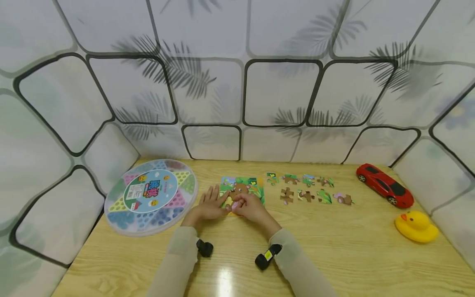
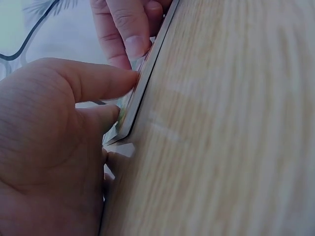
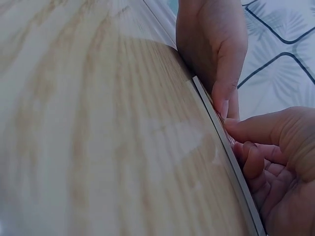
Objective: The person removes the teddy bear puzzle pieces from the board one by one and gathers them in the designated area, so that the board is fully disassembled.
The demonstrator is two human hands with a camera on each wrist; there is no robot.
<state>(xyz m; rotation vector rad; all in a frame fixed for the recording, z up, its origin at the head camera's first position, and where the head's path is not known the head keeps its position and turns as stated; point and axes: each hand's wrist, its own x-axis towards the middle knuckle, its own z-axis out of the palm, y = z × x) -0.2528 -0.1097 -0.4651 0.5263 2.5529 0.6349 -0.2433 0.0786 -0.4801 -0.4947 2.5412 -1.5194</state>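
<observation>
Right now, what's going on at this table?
A person is working on a picture puzzle lying flat on the wooden table. The left hand rests with straight fingers on the puzzle's left edge, while the right hand presses a pink piece onto it. Eight loose pieces lie to the right, not yet placed.

Your puzzle board (image 1: 243, 186) lies flat on the wooden table, a thin square tray showing a brown bear among green leaves, with its near edge under your left hand (image 1: 209, 205) and right hand (image 1: 252, 207). A small pink piece (image 1: 235, 203) sits at that near edge, pinched between your right fingertips and pressed to the board. 8 loose pieces (image 1: 308, 189), brown and green, lie face up in 2 rows just right of the board.
</observation>
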